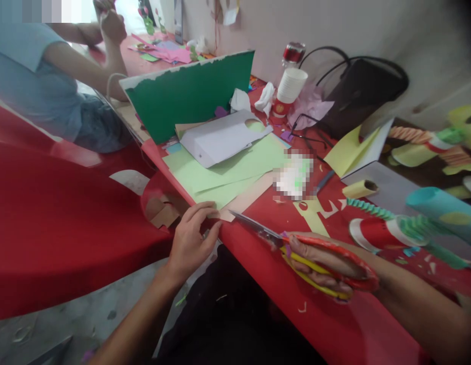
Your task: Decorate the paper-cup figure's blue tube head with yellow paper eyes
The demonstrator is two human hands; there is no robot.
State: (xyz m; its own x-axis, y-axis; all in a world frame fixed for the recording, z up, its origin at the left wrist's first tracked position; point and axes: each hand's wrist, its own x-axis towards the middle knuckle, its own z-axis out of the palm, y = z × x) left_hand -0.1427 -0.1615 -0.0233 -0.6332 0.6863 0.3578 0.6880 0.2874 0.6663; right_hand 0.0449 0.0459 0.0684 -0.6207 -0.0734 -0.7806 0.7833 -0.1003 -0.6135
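My right hand [322, 263] grips a pair of scissors [262, 229] with one orange-wrapped handle and one yellow-wrapped handle. Their blades lie close together and point left, toward the edge of the red-covered table. At that edge rests my left hand [193, 238], fingers slightly bent and apart from the thumb. Its fingertips are by the corner of a pale peach sheet [250, 196], and a small green bit shows among the fingers. Light green sheets [208, 182] lie partly over the peach one. A grey-white folded sheet [220, 137] with a cutout lies on top of them.
A green board [197, 91] stands behind the papers. Paper cups [292, 85], eyeglasses [309, 129] and a black handbag [366, 96] are near the wall. Paper crafts [383, 233] and yellow scraps [311, 215] lie at the right. Another person [49, 91] sits at the far left.
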